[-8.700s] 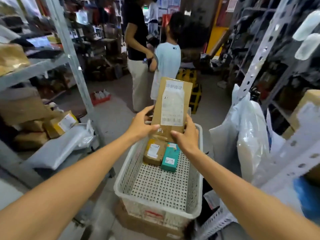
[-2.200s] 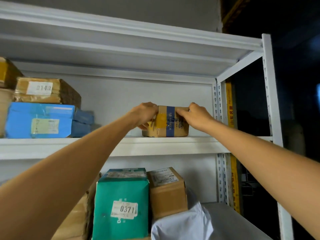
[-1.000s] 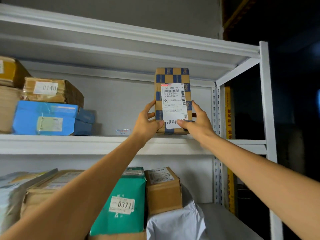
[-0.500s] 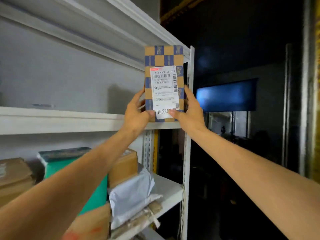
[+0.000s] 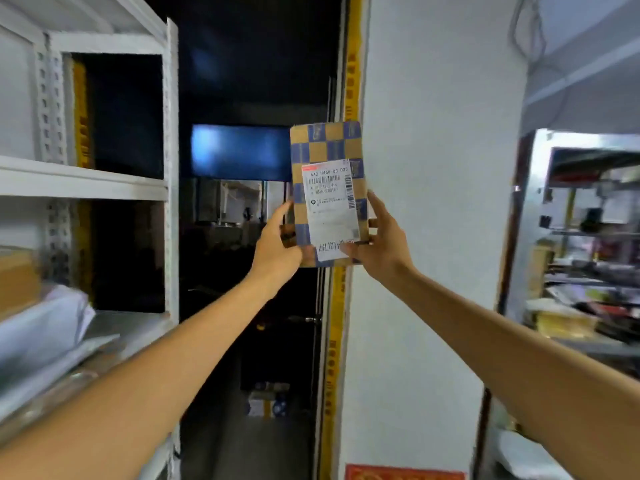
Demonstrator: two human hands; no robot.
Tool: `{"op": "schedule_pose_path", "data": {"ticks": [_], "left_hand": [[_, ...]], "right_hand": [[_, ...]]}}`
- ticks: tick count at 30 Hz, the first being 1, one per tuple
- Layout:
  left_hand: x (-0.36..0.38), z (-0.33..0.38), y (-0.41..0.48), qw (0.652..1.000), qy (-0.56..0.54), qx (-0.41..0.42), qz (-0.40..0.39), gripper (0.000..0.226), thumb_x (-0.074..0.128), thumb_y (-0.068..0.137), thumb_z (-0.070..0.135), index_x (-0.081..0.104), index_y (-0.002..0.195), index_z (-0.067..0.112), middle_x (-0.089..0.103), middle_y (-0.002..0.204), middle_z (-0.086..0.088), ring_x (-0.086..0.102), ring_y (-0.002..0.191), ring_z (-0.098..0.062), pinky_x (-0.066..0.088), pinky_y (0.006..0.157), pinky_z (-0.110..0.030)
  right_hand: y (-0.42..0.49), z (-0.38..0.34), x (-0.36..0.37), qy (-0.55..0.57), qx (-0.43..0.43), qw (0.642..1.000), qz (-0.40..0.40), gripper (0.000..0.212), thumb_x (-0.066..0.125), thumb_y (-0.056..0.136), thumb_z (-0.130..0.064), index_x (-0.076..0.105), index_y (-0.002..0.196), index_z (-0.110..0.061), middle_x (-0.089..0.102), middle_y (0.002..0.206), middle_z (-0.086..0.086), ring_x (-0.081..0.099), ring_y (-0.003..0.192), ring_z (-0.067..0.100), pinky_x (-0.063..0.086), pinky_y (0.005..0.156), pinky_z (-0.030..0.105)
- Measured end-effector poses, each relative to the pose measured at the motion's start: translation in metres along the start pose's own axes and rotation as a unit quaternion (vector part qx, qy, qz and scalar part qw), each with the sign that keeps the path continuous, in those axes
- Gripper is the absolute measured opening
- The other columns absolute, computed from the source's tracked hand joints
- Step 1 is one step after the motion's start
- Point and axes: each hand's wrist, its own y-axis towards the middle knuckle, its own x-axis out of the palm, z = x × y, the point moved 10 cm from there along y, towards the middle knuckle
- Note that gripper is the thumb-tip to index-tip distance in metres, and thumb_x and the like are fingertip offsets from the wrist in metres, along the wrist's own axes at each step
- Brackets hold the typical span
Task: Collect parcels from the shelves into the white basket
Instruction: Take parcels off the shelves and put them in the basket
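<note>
The parcel [image 5: 327, 147] is a flat, oblong cardboard box. It is held upright in the air at arm's length, in front of a dark opening and the edge of a white wall [image 5: 433, 202]. Its face is printed in a checker of blue and plain brown squares. A white label [image 5: 330, 209] covers the middle and lower part of that face. It has a short red strip at its top corner, a line of digits, barcodes below and down its right side, and large dark characters along the bottom; the small print is too blurred to read.

The left hand [image 5: 277, 244] grips the lower left edge, with the forefinger reaching up the side. The right hand [image 5: 381, 244] grips the lower right edge, its thumb pressed on the foot of the label and its forefinger lying up along the side.

A white metal shelf [image 5: 83, 181] stands to the left, well apart from the parcel, with a white plastic bag [image 5: 41, 323] on its lower board.
</note>
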Motion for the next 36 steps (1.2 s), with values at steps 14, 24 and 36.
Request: {"op": "schedule_pose_path", "data": {"ticks": [14,24,36], "left_hand": [[0.318,0.004,-0.182,0.959,-0.092,-0.055,-0.263,0.082,0.072,0.081,0.0,0.033,0.145,0.032,0.054,0.132,-0.002,0.052,0.116,-0.015,0.052,0.088,-0.029],[0.443,-0.008,-0.21,0.912,-0.148,-0.061,-0.377,0.089,0.076,0.074,-0.003,0.034,0.145,0.031,0.05,0.14,-0.001,0.046,0.129,-0.019,0.043,0.105,-0.042],[0.565,-0.065,-0.193,0.851,-0.179,-0.028,-0.492,0.084,0.074,0.077,-0.004,0.034,0.146,0.02,0.049,0.136,0.001,0.044,0.128,-0.016,0.04,0.103,-0.03]], "right_hand": [[-0.231,0.077,-0.296,-0.131,0.168,0.954,0.212,0.095,0.074,0.075,0.008,0.031,0.149,-0.033,0.063,0.111,-0.006,0.063,0.102,0.012,0.06,0.078,0.032],[-0.281,0.112,-0.377,-0.188,0.209,0.909,0.309,0.098,0.073,0.074,0.013,0.029,0.149,-0.034,0.066,0.11,-0.003,0.065,0.099,0.01,0.06,0.077,0.032],[-0.276,0.195,-0.415,-0.256,0.248,0.848,0.393,0.099,0.072,0.072,0.013,0.029,0.148,-0.035,0.061,0.116,-0.001,0.061,0.11,0.016,0.06,0.079,0.034]]}}
